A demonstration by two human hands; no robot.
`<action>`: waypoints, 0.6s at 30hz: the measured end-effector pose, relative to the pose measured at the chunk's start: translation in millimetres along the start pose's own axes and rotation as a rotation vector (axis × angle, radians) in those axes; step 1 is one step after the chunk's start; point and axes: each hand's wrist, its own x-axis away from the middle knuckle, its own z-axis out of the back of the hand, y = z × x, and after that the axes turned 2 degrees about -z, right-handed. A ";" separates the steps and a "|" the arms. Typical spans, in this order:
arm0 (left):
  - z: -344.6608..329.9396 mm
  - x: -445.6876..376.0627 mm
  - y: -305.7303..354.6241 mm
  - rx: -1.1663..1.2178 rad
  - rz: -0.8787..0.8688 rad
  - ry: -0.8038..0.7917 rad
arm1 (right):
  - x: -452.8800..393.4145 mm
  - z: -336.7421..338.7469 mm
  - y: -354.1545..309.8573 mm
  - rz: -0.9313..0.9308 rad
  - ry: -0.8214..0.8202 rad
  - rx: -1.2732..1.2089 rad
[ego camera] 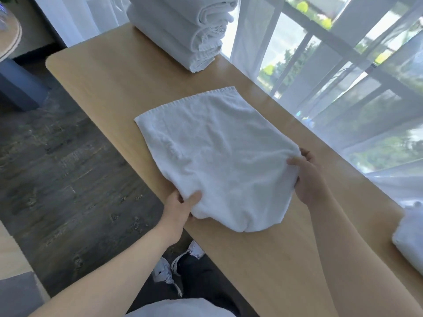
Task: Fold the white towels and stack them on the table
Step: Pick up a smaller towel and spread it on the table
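Observation:
A white towel (217, 154) lies folded over on the wooden table (109, 83), its hemmed edge pointing to the far end. My left hand (180, 208) grips the towel's near left corner, thumb on top and fingers underneath. My right hand (306, 177) grips the near right corner the same way. The near fold bulges and hangs slightly between both hands. A stack of folded white towels (183, 30) stands at the far end of the table.
A bundle of white cloth (409, 241) lies at the table's right edge. Sheer curtains (343, 88) and a window run along the table's right side. Dark wood floor (57, 168) lies to the left, and my shoes (180, 261) stand below the table edge.

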 end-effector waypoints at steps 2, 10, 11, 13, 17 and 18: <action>-4.7 7.0 -0.5 0.165 0.010 -0.138 | 7.1 7.3 0.8 -0.026 -0.067 0.035; -12.7 22.0 -21.7 -0.908 -0.274 -0.225 | 16.8 20.8 22.5 -0.223 -0.445 0.596; -18.8 22.3 -19.6 -0.833 -0.300 -0.179 | 13.3 24.0 20.2 -0.197 -0.433 0.551; -36.2 27.3 -13.4 -0.523 -0.274 -0.061 | 6.2 34.1 11.1 -0.158 -0.386 0.304; -68.1 39.5 -16.4 0.243 -0.113 -0.049 | -6.9 56.1 -3.4 -0.121 -0.568 0.007; -72.2 39.7 -26.9 0.145 -0.112 -0.055 | -10.1 59.2 -2.1 -0.135 -0.622 0.059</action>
